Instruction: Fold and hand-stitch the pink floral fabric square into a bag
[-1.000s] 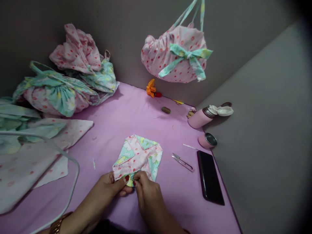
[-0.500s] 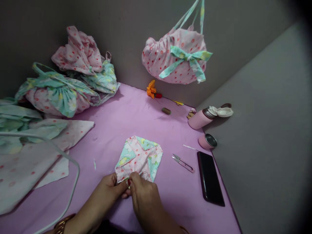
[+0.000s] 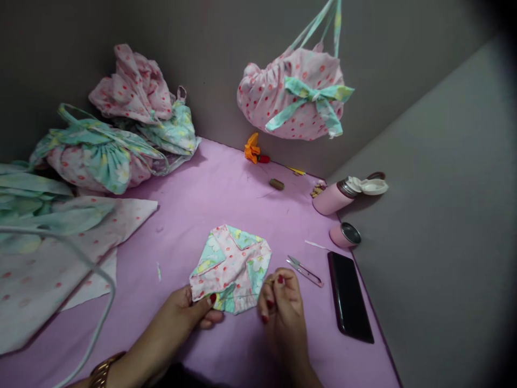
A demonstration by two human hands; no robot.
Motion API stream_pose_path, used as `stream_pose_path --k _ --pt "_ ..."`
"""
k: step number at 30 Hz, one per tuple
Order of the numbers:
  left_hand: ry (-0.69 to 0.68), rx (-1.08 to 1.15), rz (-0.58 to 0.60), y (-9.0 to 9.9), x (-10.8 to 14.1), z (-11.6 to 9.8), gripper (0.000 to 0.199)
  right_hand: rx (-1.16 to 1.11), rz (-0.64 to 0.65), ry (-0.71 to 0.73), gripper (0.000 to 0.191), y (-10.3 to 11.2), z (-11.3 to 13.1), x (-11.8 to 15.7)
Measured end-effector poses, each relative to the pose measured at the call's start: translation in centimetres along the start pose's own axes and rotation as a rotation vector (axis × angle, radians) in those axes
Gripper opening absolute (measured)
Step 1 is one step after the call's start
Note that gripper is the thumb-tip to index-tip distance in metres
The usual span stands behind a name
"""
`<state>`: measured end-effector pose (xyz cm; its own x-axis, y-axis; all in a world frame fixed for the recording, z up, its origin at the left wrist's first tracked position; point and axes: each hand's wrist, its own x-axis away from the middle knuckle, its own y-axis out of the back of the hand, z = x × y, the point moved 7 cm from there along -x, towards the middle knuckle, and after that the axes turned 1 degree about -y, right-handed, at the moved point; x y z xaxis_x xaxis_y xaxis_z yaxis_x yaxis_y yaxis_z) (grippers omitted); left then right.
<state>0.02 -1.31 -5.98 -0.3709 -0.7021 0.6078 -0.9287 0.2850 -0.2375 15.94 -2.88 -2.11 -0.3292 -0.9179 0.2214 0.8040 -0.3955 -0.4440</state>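
Note:
A patchwork fabric piece (image 3: 230, 264), pink dotted and mint floral, lies in front of me on the lilac cloth. My left hand (image 3: 191, 311) pinches its near left edge, thumb on top and fingers beneath. My right hand (image 3: 285, 302) is off to the right of the piece, thumb and fingers pressed together in a pinch. What sits between those fingertips is too small to make out. Pink-handled thread snips (image 3: 305, 270) rest just beyond the right hand, their blades apart.
Along the right edge lie a black phone (image 3: 350, 296), a pink cup (image 3: 344, 234) and a pink flask (image 3: 333, 198). A thread spool (image 3: 277, 184) lies farther back. Fabric bags (image 3: 100, 156) and loose cloth (image 3: 60, 269) fill the left. A dotted bag (image 3: 291, 97) hangs above; a white cable (image 3: 100, 312) crosses front left.
My right hand has drawn away from the fabric's near edge to the right, still pinched. The left hand keeps its grip, and the floral near corner is now uncovered.

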Motion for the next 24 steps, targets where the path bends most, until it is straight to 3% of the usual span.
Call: stream_pose_path --k 5,9,17,21,24 --pt "0.003 -0.001 0.002 0.1 0.1 -0.1 0.030 -0.104 -0.279 0.123 0.022 3.6 2.2 -0.7" --pt "0.016 0.012 -0.019 0.1 0.2 -0.4 0.028 -0.014 -0.308 0.134 0.018 3.9 1.9 -0.8" --pt "0.036 0.136 -0.055 0.8 0.4 0.1 0.028 0.518 0.127 0.008 0.016 -0.7 -1.6 0.4" --pt "0.020 0.164 -0.042 0.9 0.3 0.2 0.021 0.868 0.340 0.170 0.014 -3.0 -1.6 1.4" --pt "0.016 0.155 -0.037 0.9 0.1 0.1 0.020 0.960 0.417 0.267 0.019 -3.9 -1.5 1.8"
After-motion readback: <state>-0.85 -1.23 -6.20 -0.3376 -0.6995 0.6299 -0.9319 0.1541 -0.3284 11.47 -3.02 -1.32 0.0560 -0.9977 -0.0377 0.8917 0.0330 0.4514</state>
